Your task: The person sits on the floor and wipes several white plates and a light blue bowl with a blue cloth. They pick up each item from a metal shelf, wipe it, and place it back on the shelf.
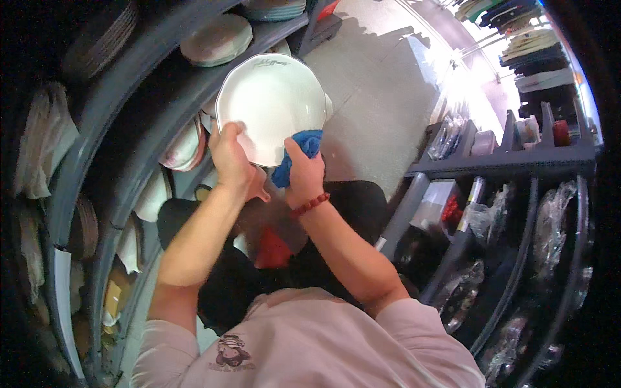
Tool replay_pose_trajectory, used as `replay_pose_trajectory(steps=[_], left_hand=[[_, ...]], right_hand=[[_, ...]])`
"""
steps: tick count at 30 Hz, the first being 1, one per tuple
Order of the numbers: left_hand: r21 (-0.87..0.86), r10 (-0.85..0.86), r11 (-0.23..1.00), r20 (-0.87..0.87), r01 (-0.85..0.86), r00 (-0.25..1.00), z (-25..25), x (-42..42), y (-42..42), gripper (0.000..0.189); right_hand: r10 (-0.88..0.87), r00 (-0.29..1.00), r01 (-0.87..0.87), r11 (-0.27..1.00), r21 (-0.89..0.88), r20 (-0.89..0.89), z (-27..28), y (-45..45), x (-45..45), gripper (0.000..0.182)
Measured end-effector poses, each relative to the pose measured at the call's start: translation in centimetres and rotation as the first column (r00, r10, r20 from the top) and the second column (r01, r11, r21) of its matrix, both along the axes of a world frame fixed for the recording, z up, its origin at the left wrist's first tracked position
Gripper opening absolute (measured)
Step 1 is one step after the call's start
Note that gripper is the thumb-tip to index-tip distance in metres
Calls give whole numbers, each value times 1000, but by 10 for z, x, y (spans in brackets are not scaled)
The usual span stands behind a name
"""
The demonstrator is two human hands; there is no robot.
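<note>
A white plate or shallow bowl (271, 104) with a scalloped dark rim and writing near its far edge is held up in front of me. My left hand (234, 160) grips its near left edge, with the thumb over the rim and the other fingers underneath. My right hand (305, 169), below which a red bead bracelet circles the wrist, holds a crumpled blue cloth (308, 142) against the near right edge. Part of the cloth lies on the dish's inner surface. The fingers of my right hand are mostly hidden.
Grey shelves (194, 89) on the left hold stacked plates (218, 39) and bowls (183, 145). At the right stands another grey shelf unit (504, 162) with plastic-wrapped goods (553, 228) and a box (433, 203). Grey floor (373, 97) lies between them.
</note>
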State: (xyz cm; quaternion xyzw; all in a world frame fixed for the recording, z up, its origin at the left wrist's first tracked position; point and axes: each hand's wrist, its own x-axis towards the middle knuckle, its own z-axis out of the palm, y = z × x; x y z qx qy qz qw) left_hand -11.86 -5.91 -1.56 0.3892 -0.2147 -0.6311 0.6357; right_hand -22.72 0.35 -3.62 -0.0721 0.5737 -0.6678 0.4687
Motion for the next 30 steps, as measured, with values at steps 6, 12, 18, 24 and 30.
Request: replay_pose_trajectory(steps=[6,12,18,24,30], left_hand=[[-3,-287,957,131,290,949,23,8,-9,58],[-425,201,574,902,700,383,75,26,-32,66],[-265,-116,658,889,705,443,53,28,-23,25],[-107,-250,925,549,364,798,34,18,-15,31],[-27,23,1000,323,-15,946,14,6,-14,39]], right_hand=[[9,880,-69,992,-108,-474,31,-30,-50,18],[200,-195,-499,823,272,-960,119,-29,-99,25],[135,-455,-633,647,426,-880,125,-50,-87,25],[369,483,-416,895,163,-794,76,-35,-105,25],[113,994,-112,989,100,3,27,-10,-12,28]])
